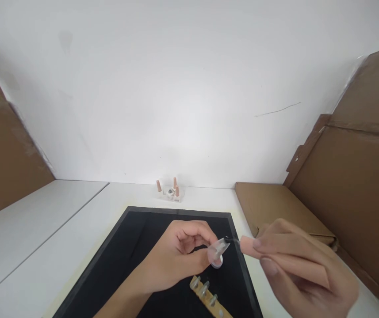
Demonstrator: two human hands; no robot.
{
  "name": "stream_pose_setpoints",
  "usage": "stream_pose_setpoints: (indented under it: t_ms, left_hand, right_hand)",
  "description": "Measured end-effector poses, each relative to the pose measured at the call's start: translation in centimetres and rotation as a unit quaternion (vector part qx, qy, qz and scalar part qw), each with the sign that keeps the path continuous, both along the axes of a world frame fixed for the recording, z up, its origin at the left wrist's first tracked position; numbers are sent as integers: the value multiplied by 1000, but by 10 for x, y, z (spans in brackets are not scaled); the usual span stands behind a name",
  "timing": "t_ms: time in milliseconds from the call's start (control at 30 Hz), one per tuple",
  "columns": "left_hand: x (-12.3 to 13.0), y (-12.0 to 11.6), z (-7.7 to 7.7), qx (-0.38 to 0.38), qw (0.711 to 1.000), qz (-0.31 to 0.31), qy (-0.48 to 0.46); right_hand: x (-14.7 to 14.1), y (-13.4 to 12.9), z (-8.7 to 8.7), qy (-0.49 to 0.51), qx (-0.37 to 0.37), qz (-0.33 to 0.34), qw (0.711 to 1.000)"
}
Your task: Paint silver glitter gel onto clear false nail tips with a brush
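My left hand (pixel 179 256) is over the black mat, pinching a clear false nail (pixel 216 251) between thumb and fingers. A small white round piece (pixel 218 262) shows just under the nail; how the two are joined is hidden. My right hand (pixel 304 269) grips a peach-coloured nail polish brush (pixel 285 260) by its long cap. Its thin stem points left, and the dark brush tip is at the far end of the nail. On the mat below my left hand lies a tan strip (pixel 209 299) bearing several clear nail tips.
The black mat (pixel 143 238) covers the middle of the white table. At the back, a clear holder (pixel 167 197) carries several polish bottles with peach caps. A flat cardboard box (pixel 269 203) lies at the right, with cardboard walls (pixel 361 172) on both sides and a white wall behind.
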State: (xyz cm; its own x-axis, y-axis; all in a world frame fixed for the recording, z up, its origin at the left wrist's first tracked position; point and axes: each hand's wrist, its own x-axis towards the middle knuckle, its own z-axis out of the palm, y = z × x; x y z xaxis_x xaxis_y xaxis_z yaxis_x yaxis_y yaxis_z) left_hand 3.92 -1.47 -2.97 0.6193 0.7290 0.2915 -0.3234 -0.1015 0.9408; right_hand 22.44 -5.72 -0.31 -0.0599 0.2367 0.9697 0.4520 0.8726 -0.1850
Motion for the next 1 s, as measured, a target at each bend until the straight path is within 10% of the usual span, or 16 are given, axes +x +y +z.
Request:
stream_pose_setpoints:
  t_ms: [333,633,1000]
  left_hand:
    - [1,2,2,1,1000,-7,-14]
    - [3,3,-3,-9,1000,0,6]
    - [3,2,-1,26,999,20,20]
  right_hand:
    - [-1,-2,1,-24,-18,69,997]
    - [4,1,-4,23,-29,-14,999]
    - [8,3,-2,-15,-126,131,983]
